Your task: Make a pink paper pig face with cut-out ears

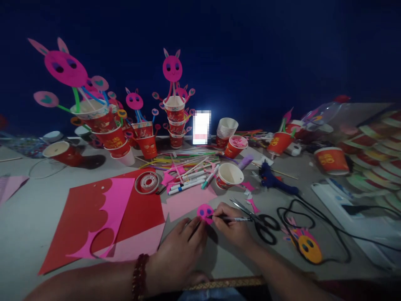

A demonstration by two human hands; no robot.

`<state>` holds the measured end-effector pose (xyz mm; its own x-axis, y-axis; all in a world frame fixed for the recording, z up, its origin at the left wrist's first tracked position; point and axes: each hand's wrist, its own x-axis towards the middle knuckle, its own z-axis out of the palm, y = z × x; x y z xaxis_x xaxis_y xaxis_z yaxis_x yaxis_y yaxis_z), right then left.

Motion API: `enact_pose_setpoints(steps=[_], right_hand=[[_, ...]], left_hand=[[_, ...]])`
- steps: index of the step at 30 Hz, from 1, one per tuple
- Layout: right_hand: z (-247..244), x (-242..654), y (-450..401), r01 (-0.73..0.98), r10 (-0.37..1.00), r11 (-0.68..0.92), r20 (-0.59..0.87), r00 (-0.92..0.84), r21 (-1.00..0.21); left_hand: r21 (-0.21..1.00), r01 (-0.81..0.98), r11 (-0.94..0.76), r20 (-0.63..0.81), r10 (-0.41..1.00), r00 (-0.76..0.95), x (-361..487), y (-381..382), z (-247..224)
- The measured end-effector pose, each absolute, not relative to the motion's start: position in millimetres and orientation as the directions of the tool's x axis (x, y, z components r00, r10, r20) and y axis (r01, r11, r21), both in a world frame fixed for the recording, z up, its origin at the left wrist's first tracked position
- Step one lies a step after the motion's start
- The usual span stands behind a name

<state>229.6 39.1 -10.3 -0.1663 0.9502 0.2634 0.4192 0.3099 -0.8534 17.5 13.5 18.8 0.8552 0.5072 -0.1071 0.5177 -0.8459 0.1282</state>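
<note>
A small round pink paper face (204,210) with two blue-purple eyes lies on the table in front of me. The fingertips of my left hand (184,242) press its lower edge down, with the thumb spread away. A dark pen with a clear-looking barrel (236,218) is gripped by my right hand (230,228), and its tip touches the face near the eyes. Just right of that hand lie black-handled scissors (265,225), blades partly apart. Behind the face sits a light pink paper sheet (188,202).
Red card (65,221) and a cut bright pink sheet (115,209) lie left. Beyond are markers (188,186), a tape roll (147,182) and paper cups (229,175). A blue glue gun (275,179), its black cord and a yellow paper face (309,249) are right. Stacked-cup figures (175,115) stand behind.
</note>
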Motion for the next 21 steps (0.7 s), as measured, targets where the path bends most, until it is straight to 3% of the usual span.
enact_pose_setpoints(steps=[21], right_hand=[[-10.8,228.8,39.3,0.441,0.955,0.293,0.238,-0.177,-0.848]], left_hand=[[0.174,0.527,-0.832,-0.117,0.514,0.850,17.0,13.1,12.1]])
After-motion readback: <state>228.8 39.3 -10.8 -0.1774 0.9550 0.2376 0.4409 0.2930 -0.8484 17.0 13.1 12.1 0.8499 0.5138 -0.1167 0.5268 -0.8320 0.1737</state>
